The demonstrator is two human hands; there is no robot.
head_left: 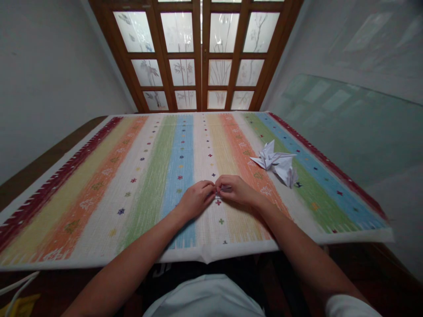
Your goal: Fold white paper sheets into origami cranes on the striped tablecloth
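Observation:
My left hand [196,200] and my right hand [236,190] meet at the middle of a striped woven mat [152,211], fingertips nearly touching. Both pinch a small folded piece of paper [225,189], which is mostly hidden by my fingers. Its exact shape cannot be made out. To the right of my right hand, a white origami crane [276,162] rests on the mat, apart from both hands. A small dark mark or paper scrap [298,185] lies just beside the crane.
The mat covers a wooden table [42,180], and its near edge runs just in front of my body. A sheet of glass [343,127] leans or stands along the right side. A wooden door with frosted panes [198,57] stands behind the table. A white cable [20,288] and a yellow object [23,306] sit at the lower left.

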